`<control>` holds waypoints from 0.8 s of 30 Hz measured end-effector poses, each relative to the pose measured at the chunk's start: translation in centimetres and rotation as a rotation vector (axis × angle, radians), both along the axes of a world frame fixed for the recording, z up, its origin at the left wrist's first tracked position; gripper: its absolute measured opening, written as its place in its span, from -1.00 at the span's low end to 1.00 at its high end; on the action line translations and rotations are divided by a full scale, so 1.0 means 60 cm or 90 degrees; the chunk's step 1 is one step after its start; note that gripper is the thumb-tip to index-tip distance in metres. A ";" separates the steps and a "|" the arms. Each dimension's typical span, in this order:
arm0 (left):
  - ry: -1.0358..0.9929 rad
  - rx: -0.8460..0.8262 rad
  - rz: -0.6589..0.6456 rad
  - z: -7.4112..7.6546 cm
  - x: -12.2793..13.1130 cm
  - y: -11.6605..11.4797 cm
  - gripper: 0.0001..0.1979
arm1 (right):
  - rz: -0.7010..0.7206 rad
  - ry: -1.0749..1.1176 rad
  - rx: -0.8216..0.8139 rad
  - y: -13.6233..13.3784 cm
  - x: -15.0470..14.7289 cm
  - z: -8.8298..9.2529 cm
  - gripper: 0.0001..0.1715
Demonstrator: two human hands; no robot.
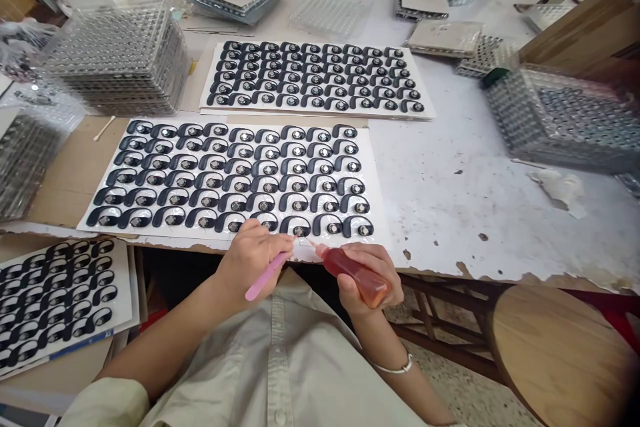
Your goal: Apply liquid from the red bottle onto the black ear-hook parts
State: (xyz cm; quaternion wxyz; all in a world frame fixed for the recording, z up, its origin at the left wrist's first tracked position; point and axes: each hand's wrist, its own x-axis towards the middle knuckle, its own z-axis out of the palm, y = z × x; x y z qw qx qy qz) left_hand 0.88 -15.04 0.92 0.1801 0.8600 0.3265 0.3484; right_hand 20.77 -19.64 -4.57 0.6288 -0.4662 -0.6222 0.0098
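My left hand (250, 253) is closed around a slim pink stick-like tool (265, 277), its flat end pointing down toward me. The kind of its tip is too small to make out. In my right hand (373, 273) is a squeeze bottle (355, 273) of reddish liquid, tilted with its thin nozzle toward the board. Both tips come close to a black hook-shaped earphone piece (296, 225) in the nearest row; I cannot tell whether they touch it. Several rows of such pieces, each with a round metallic part, lie on the white board (380, 213).
Behind lies a second filled board (425, 110); another board (117, 293) sits lower at left. Clear plastic trays (115, 60) are stacked at back left, more trays (565, 113) at right. A cotton swab (104, 129) lies at left. A wooden stool (555, 353) stands lower right.
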 end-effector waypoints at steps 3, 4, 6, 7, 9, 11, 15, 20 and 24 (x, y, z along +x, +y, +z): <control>-0.004 -0.014 -0.006 0.003 -0.001 0.002 -0.85 | -0.005 0.012 -0.016 -0.001 -0.002 0.002 -0.71; -0.009 -0.017 -0.008 0.003 -0.001 0.003 -0.85 | -0.006 0.018 -0.021 -0.001 -0.002 0.003 -0.72; -0.022 -0.025 -0.019 0.003 -0.003 0.005 -0.85 | 0.000 0.035 -0.034 0.000 -0.001 0.003 -0.72; -0.026 -0.033 -0.027 0.002 -0.004 0.007 -0.85 | 0.004 0.048 -0.045 0.001 0.000 0.003 -0.73; -0.023 -0.060 -0.045 0.002 -0.008 0.011 -0.86 | 0.013 0.081 -0.072 0.003 0.003 0.004 -0.75; -0.007 -0.100 -0.058 0.002 -0.012 0.017 -0.87 | 0.025 0.122 -0.099 0.007 0.005 0.006 -0.79; 0.016 -0.155 -0.065 0.002 -0.020 0.029 -0.90 | 0.049 0.187 -0.122 0.013 0.004 0.011 -0.82; 0.040 -0.205 -0.075 0.006 -0.024 0.037 -0.89 | 0.051 0.210 -0.131 0.014 0.002 0.012 -0.81; 0.049 -0.217 -0.068 0.011 -0.023 0.042 -0.90 | 0.048 0.198 -0.121 0.014 0.002 0.011 -0.80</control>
